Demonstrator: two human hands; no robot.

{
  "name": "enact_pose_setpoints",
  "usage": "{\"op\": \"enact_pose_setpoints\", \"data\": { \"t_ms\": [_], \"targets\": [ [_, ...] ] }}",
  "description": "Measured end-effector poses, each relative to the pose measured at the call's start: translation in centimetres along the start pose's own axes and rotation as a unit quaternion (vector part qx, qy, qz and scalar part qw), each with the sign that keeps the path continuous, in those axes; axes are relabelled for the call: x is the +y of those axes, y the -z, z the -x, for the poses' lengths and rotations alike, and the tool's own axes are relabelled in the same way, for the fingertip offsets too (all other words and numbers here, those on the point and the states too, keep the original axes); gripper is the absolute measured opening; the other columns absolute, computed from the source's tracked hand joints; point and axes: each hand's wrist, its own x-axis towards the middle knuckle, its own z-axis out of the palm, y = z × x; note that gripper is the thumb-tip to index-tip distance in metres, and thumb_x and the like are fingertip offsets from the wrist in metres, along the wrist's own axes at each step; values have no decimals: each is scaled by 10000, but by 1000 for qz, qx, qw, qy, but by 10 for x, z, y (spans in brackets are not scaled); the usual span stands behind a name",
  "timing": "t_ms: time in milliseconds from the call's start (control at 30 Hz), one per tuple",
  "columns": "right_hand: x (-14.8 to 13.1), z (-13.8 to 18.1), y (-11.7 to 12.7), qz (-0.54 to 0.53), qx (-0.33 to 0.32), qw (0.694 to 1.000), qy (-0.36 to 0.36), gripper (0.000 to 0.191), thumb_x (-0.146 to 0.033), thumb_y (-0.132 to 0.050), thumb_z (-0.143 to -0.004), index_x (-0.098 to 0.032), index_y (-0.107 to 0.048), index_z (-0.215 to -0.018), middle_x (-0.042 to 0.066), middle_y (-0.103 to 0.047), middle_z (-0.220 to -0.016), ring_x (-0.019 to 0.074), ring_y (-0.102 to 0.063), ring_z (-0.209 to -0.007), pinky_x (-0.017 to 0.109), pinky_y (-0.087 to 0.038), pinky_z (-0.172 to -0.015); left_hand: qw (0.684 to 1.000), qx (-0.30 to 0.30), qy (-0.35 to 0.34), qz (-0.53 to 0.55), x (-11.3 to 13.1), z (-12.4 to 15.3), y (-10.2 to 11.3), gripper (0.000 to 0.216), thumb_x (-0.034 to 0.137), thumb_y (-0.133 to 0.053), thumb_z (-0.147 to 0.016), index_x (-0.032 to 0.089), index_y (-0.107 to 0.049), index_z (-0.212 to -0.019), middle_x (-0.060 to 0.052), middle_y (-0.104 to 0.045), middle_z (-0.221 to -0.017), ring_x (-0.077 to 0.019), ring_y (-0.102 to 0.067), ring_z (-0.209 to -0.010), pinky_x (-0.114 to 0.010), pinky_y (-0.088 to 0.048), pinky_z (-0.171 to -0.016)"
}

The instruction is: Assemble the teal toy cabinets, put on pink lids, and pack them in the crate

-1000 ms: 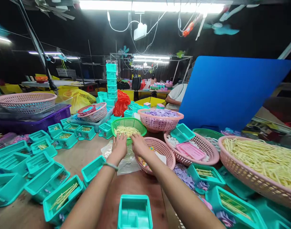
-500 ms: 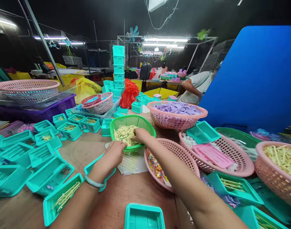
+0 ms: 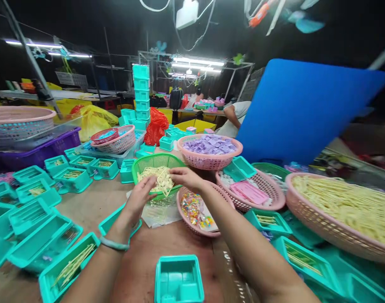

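Observation:
A green basket (image 3: 140,165) holds thin cream-coloured plastic pieces (image 3: 162,179). Some of these pieces overlap the basket's near rim, between my two hands. My right hand (image 3: 189,177) has its fingertips closed at the right side of them and appears to grip a few; the exact shape of what it holds is blurred. On the left my left hand (image 3: 139,198) is raised at the near rim, fingers stretched and thumb apart, palm toward the pieces. Below, at the table's near edge, stands a turquoise box (image 3: 179,275) with a small raised block inside.
A pink basket (image 3: 225,195) of colourful packets sits right of the green one. Behind it is a pink basket (image 3: 188,159) of purple pieces. Turquoise boxes (image 3: 44,227) with cream sticks crowd the left. A large pink basket (image 3: 309,208) of cream sticks stands far right.
My right hand has drawn back from inside the green basket, bringing cream pieces up to its near rim. My left hand has turned and opened. The view has swung right.

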Motion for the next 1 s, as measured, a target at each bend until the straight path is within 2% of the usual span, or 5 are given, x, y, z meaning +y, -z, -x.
{"op": "enact_pose_setpoints", "data": {
  "t_ms": [100, 233, 533, 833, 1000],
  "targets": [
    [-11, 29, -2, -8, 24, 999, 29, 254, -133, -532, -963, -147, -774, -1038, 50, -789, -951, 176, -722, -881, 287, -562, -785, 993, -100, 47, 31, 16, 11, -25, 654, 613, -783, -779, 171, -673, -1249, -186, -711, -1283, -257, -776, -857, -341, -629, -653],
    [-21, 76, -1, 25, 108, 993, 39, 305, -31, -576, -891, -182, -781, -1059, 62, -781, -1033, 196, -700, -994, 329, -536, -926, 964, -173, 125, 160, 25, 34, -59, 424, 362, -730, -881, 198, -660, -1266, -122, -766, -1160, -240, -776, -860, -337, -645, -703],
    [-9, 216, -7, 153, 438, 886, -17, 186, -142, -556, -999, -179, -706, -1101, 75, -727, -1033, 196, -656, -983, 309, -534, -896, 916, -124, 279, 261, 42, 103, -192, 243, 101, -449, -1030, 102, -688, -1072, -74, -787, -796, -198, -782, -706, -298, -654, -656],
    [44, 308, 168, 235, 490, 796, -268, 176, -211, -573, -957, -166, -743, -960, 145, -740, -1037, 277, -641, -1038, 379, -456, -939, 882, -225, 307, 279, 44, 117, -289, 400, 402, -436, -1076, 79, -669, -1109, -160, -803, -879, -233, -788, -707, -364, -667, -678],
    [68, 296, 203, 182, 463, 807, -320, 213, -163, -668, -814, -190, -653, -604, 96, -717, -734, 247, -673, -840, 327, -457, -794, 866, -259, 299, 307, 44, 114, -309, 454, 460, -369, -1083, 125, -615, -1263, -160, -806, -955, -232, -793, -719, -363, -660, -666]
  ]
}}
